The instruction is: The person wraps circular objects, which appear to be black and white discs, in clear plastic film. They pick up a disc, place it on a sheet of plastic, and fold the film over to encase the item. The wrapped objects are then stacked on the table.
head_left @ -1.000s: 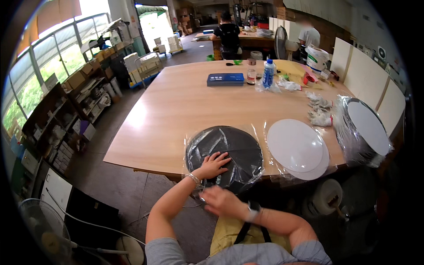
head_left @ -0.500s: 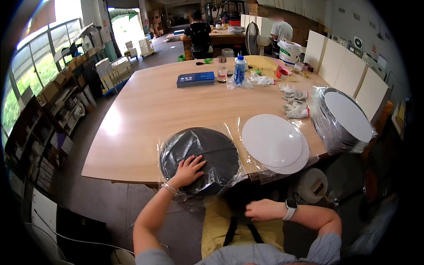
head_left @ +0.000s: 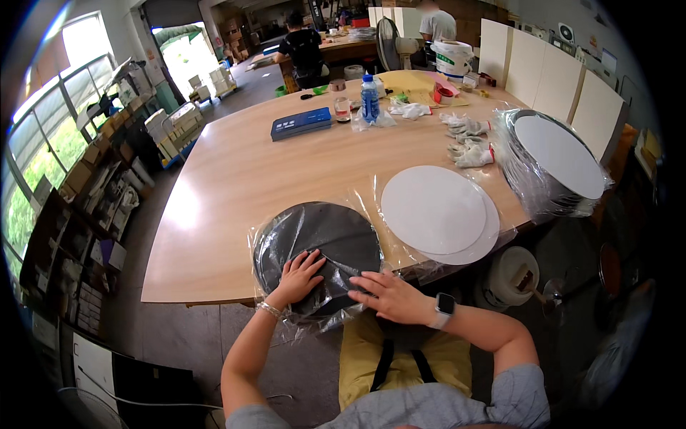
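The dark round disc [head_left: 318,247] sits at the near edge of the worktop [head_left: 286,171], wrapped in a clear plastic bag [head_left: 286,314] that crinkles around it and hangs off the edge toward the person. Both hands are down on it. The left hand [head_left: 300,277] lies flat on the near part of the disc, fingers spread and pointing away, a thin bracelet at the wrist. The right hand [head_left: 393,294] lies palm down just beside it on the disc's near right rim, fingers stretched out toward the left hand, a watch [head_left: 444,307] on the wrist. Neither hand grips anything; both press on the plastic.

Just to the right, white round discs [head_left: 437,213] are stacked flat on another sheet of clear plastic, close to the dark disc but apart from it. Further right, at the worktop's edge, a taller stack of white-topped discs [head_left: 554,161] stands bundled in plastic. Beyond the flat stack lie white work gloves [head_left: 468,143]. Toward the far side stand a blue-capped water bottle [head_left: 369,100] and a flat blue box [head_left: 301,123]. At the far end of the room, two people are at work at another bench, well apart from all this.
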Tool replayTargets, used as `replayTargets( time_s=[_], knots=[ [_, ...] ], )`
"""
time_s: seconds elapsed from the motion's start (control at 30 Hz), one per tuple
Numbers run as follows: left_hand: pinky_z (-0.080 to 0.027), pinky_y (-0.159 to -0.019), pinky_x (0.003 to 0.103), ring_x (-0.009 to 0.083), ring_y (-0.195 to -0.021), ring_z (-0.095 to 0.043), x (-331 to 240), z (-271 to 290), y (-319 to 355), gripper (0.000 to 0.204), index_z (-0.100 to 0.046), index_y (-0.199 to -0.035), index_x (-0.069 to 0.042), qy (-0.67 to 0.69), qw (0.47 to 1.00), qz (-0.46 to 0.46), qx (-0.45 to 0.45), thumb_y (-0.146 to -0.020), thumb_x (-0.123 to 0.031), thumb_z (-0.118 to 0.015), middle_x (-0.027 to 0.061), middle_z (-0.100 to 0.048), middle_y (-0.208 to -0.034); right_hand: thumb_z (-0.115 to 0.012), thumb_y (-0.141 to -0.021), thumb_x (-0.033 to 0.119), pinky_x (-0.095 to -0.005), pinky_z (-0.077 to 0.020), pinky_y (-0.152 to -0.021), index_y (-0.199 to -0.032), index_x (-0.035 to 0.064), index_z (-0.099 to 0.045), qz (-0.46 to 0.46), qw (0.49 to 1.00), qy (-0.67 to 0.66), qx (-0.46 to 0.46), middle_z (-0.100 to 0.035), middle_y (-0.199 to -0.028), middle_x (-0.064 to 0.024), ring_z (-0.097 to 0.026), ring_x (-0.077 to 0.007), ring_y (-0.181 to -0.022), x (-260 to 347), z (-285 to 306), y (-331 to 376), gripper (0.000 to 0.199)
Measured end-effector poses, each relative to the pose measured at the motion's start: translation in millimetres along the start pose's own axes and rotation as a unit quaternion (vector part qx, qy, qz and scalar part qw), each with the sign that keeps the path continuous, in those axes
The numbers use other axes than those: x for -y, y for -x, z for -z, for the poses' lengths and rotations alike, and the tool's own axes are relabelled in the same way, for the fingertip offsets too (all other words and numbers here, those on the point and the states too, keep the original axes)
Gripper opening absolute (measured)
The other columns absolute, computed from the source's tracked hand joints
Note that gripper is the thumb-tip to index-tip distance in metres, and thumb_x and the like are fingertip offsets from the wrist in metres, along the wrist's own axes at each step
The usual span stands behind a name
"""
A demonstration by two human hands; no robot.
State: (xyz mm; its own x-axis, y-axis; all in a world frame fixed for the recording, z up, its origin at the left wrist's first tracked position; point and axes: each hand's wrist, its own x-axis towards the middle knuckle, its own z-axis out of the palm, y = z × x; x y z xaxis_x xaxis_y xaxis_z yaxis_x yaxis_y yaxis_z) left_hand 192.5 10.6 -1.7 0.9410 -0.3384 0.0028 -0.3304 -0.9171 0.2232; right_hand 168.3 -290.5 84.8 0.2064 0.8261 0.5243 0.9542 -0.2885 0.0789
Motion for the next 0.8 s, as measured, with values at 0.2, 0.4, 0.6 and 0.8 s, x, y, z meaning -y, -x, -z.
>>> replayTargets(
  time_s=[0.2,0.4,0.6,0.8],
  knots=[
    [-0.018,-0.109,0.045,0.028,-0.137,-0.023,-8,7,1,0.049,-0.041,-0.138,-0.02,-0.004,1.0,0.011,0.005,-0.092,-0.035,-0.049,0.0024,-0.027,-0.15,-0.062,-0.082,0.029,-0.0427,-0.0516,-0.066,-0.098,0.0056,-0.055,-0.14,0.836,-0.299,0.438,-0.063,-0.087,-0.0159,-0.063,-0.0362,-0.075,21,16,117,0.03],
    [-0.033,-0.1,0.047,0.0302,-0.123,-0.041,-20,11,11,0.042,-0.05,-0.127,-0.013,-0.039,0.985,-0.072,-0.155,-0.087,-0.022,-0.058,0.0064,-0.045,-0.137,-0.052,-0.085,0.009,-0.0369,-0.0507,-0.071,-0.101,-0.0001,-0.057,-0.204,0.929,-0.31,0.014,-0.061,-0.085,-0.0144,-0.061,-0.0314,-0.081,15,-24,63,0.019],
    [-0.048,-0.069,0.038,0.0275,-0.082,-0.058,-102,8,74,0.015,-0.062,-0.091,-0.005,0.122,0.982,-0.099,-0.108,-0.077,-0.006,-0.066,0.0113,-0.059,-0.088,-0.046,-0.08,0.001,-0.0331,-0.0516,-0.053,-0.139,-0.0029,-0.03,-0.314,0.932,-0.13,0.128,-0.058,-0.091,-0.0166,-0.063,-0.0265,-0.069,20,-51,32,0.062],
    [-0.047,-0.073,0.04,0.0317,-0.086,-0.058,-119,-20,43,0.015,-0.062,-0.091,-0.002,0.11,0.971,-0.034,-0.212,-0.079,-0.011,-0.067,0.0136,-0.061,-0.093,-0.044,-0.081,0.001,-0.0334,-0.054,-0.066,-0.138,-0.0038,-0.031,-0.289,0.944,-0.156,-0.003,-0.051,-0.121,-0.0207,-0.065,-0.0299,-0.083,18,-52,30,0.058]
  ],
)
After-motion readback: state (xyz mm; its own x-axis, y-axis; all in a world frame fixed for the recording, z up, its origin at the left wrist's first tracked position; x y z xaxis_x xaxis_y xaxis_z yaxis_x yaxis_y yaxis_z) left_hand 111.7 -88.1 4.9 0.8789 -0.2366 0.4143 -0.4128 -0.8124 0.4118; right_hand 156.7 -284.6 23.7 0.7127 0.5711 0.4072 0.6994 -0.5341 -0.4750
